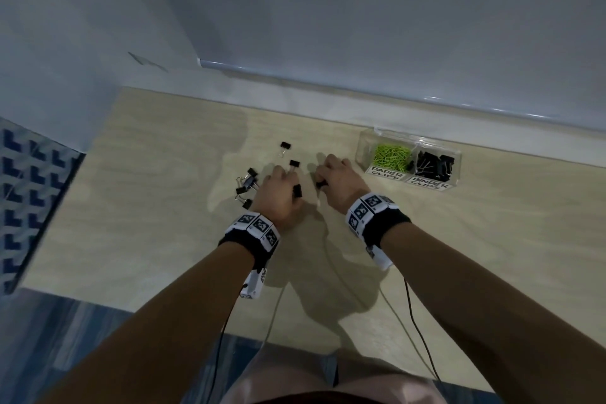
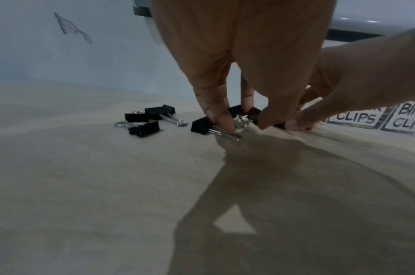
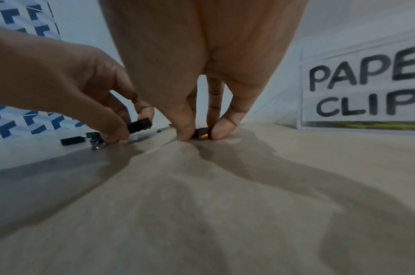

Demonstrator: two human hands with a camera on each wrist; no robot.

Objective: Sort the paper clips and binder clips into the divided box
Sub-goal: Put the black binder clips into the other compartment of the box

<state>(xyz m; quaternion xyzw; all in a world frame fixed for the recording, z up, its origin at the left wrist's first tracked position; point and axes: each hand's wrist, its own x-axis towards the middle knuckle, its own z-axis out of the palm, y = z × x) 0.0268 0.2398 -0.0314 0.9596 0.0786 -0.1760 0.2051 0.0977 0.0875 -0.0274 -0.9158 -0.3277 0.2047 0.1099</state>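
Head view: on the pale tabletop (image 1: 147, 207), a loose cluster of black binder clips (image 1: 246, 185) is seen farthest left, with two more lying apart beyond it. Just to its right, the left hand (image 1: 278, 193) is lowered with fingertips down, and a binder clip (image 2: 202, 125) is pinned or pinched by its wire handles on the surface. Beside it, a small black clip (image 3: 202, 133) is pinched between thumb and fingers of the right hand (image 1: 341, 179), against the tabletop. Farthest right stands the clear divided box (image 1: 457, 170): green paper clips (image 1: 392, 154) are held in its left compartment, black binder clips in the right.
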